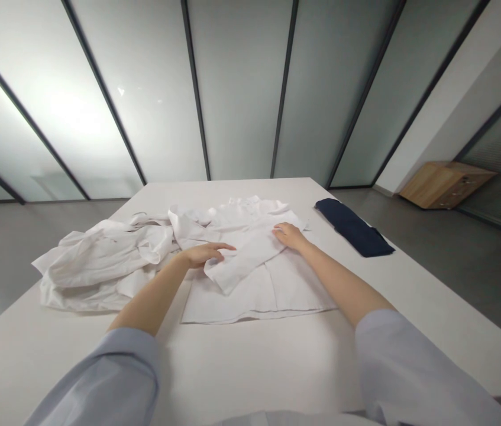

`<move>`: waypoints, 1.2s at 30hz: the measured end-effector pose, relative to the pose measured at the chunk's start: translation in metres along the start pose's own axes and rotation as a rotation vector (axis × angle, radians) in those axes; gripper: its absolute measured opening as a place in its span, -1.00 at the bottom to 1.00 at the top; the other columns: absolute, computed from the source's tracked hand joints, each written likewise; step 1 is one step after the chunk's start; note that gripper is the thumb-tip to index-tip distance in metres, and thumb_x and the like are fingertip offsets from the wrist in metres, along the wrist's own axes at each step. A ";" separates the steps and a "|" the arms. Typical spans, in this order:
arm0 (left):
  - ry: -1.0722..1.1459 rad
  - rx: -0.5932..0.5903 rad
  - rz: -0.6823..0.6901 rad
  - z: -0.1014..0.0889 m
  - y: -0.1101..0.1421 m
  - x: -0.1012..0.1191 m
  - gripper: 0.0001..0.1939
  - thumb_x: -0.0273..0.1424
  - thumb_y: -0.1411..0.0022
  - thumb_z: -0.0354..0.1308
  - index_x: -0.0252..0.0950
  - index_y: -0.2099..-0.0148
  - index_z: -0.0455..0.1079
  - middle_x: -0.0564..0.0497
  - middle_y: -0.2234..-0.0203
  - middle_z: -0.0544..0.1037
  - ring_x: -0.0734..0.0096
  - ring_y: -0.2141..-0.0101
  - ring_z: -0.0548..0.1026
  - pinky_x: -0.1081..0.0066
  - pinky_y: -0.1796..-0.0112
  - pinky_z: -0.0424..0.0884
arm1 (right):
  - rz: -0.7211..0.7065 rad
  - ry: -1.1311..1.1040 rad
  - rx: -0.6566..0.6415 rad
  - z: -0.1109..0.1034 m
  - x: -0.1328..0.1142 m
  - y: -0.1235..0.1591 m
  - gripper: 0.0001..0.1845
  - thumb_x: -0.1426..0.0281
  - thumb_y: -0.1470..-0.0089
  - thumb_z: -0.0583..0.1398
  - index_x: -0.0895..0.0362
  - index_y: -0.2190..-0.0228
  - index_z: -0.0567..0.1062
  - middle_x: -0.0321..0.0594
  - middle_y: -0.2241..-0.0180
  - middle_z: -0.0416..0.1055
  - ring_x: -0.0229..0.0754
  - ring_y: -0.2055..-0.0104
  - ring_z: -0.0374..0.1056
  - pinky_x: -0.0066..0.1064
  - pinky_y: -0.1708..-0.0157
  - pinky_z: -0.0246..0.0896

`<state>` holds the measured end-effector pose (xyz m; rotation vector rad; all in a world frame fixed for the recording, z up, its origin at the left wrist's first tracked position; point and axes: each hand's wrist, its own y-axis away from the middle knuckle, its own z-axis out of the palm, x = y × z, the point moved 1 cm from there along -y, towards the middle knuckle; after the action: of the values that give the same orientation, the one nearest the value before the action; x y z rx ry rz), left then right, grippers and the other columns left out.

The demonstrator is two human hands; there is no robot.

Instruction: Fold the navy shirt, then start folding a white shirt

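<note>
A white garment [250, 290] with long sleeves, looking like a shirt or coat, lies spread on the table with its hem toward me. One sleeve [236, 266] is laid diagonally across its body, the cuff end pointing to the near left. My left hand [203, 254] rests on the garment's left side by the sleeve, fingers stretched out and thumb apart. On the upper right, near the shoulder end of that sleeve, my right hand [290, 235] lies over the cloth with its fingers extended.
A crumpled heap of white clothing [103, 260] sits at the left, touching the spread garment. Folded dark navy cloth [352, 228] lies near the right edge of the white table [250, 367]. Beyond stand frosted glass panels [236, 89] and a wooden cabinet [445, 184] on the floor.
</note>
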<state>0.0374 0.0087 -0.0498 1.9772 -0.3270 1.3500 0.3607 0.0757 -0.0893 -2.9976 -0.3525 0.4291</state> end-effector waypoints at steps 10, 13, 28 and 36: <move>-0.960 0.512 0.199 -0.009 -0.050 0.006 -0.52 -0.25 -0.27 -0.07 -0.35 -0.15 0.31 -0.20 -0.05 0.44 0.19 -0.07 0.37 0.31 -0.10 0.19 | -0.055 0.202 -0.196 0.017 -0.032 0.043 -0.30 0.03 -0.23 -0.07 0.11 -0.27 0.13 0.03 -0.34 -0.10 0.15 -0.36 -0.18 0.03 -0.24 -0.18; -1.067 0.438 0.243 0.007 -0.065 0.000 -0.46 -0.21 -0.32 -0.14 -0.37 -0.25 0.19 -0.21 -0.23 0.25 0.21 -0.23 0.18 0.31 -0.19 0.04 | -0.154 0.235 -0.162 0.012 -0.043 0.061 -0.32 0.01 -0.21 -0.02 0.10 -0.24 0.20 0.04 -0.30 0.02 0.15 -0.32 -0.06 -0.02 -0.22 -0.10; -1.192 0.489 0.233 0.027 -0.050 -0.007 -0.47 -0.02 -0.22 0.02 -0.26 -0.08 0.35 -0.21 0.01 0.40 0.02 -0.03 0.34 0.15 -0.01 0.25 | 0.435 -0.034 0.119 -0.029 0.027 -0.025 -0.40 -0.01 -0.19 -0.04 0.17 0.06 0.49 0.04 0.04 0.46 0.01 -0.03 0.36 -0.27 0.04 0.22; -1.145 0.583 0.288 0.027 -0.051 -0.015 -0.56 -0.06 -0.24 0.03 -0.25 -0.01 0.38 -0.17 0.08 0.42 0.09 0.02 0.35 0.19 -0.01 0.25 | 0.601 -0.043 -0.044 -0.025 0.035 -0.083 -0.60 0.30 0.01 0.23 0.27 0.14 0.53 0.17 0.16 0.50 0.06 0.05 0.43 -0.27 0.17 0.31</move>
<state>0.0784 0.0245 -0.0897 3.1525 -0.8185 0.2879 0.3827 0.1630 -0.0640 -3.0884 0.5611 0.5291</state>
